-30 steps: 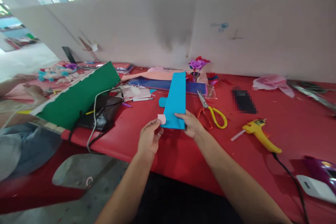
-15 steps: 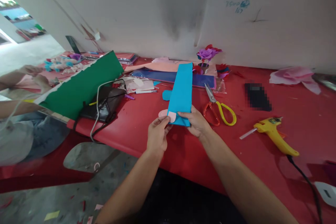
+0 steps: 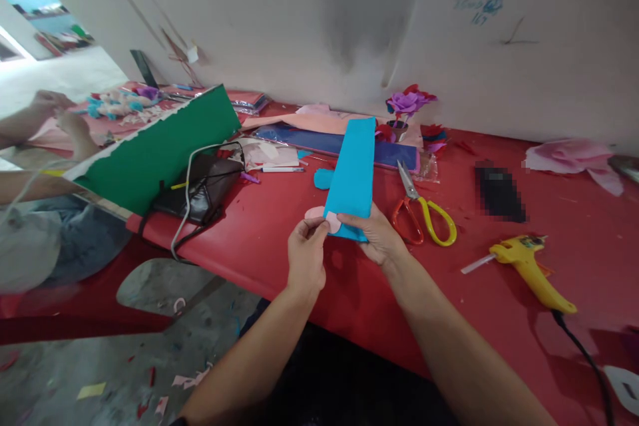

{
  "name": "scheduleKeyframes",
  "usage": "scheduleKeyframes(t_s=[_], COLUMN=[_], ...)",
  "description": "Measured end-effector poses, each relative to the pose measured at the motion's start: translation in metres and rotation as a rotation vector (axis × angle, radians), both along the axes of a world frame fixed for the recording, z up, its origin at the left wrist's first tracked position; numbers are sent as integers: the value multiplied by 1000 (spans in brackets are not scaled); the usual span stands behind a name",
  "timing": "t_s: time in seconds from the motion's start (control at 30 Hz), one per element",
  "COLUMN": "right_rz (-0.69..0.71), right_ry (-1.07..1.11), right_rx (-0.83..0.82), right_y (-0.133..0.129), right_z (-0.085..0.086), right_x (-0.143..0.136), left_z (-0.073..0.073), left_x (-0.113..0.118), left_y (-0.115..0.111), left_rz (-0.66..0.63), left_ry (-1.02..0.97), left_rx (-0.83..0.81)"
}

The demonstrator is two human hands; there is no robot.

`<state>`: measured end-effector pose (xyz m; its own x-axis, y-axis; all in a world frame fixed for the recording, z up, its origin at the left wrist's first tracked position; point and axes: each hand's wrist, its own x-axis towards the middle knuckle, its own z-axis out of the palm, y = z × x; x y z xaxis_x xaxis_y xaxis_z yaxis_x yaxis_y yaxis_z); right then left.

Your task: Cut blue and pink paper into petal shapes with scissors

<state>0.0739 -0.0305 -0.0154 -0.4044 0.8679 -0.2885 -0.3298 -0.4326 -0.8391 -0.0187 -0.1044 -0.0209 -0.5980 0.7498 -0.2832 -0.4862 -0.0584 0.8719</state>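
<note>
A long folded strip of bright blue crepe paper [image 3: 352,163] is held at its near end by my right hand [image 3: 383,238], thumb on top and fingers beneath. Lying on that end is a small rounded pink paper piece [image 3: 333,221]. My left hand [image 3: 307,258] pinches the pink piece's left edge between thumb and fingertips. Just behind the left fingertips shows another pink rounded piece [image 3: 315,212]. A small blue cutout [image 3: 323,179] rests on the table left of the strip. Scissors [image 3: 410,188] with one red and one yellow handle lie open, right of my right hand.
A yellow glue gun [image 3: 534,273] with a cord lies on the red table [image 3: 499,359]. Behind are a pixelated dark object [image 3: 500,192], a purple paper flower [image 3: 407,104] and plastic-wrapped blue sheets [image 3: 309,140]. To the left stand a green board [image 3: 164,153], a black bag [image 3: 202,190] and a seated co-worker.
The camera view has shifted slightly, moving the table things a little rightward. Both hands keep their hold on the blue strip and the pink piece, with little visible movement.
</note>
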Motion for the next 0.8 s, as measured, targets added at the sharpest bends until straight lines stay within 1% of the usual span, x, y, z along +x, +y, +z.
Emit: scheduleKeyframes(t_s=[0.23, 0.5, 0.63, 0.8], right_rz=[-21, -68, -68, -40], right_ry=[-48, -145, -127, -119], right_rx=[69, 143, 171, 117], right_y=[-1, 0, -1, -1], right_z=[-2, -11, -11, -5], right_x=[-1, -2, -2, 1], left_z=[-1, -4, -5, -1], left_x=[-2, -6, -7, -9], left_y=[-6, -8, -6, -5], left_rz=[-74, -117, -103, -65], left_ry=[17, 78, 115, 75], left_rx=[93, 52, 34, 6])
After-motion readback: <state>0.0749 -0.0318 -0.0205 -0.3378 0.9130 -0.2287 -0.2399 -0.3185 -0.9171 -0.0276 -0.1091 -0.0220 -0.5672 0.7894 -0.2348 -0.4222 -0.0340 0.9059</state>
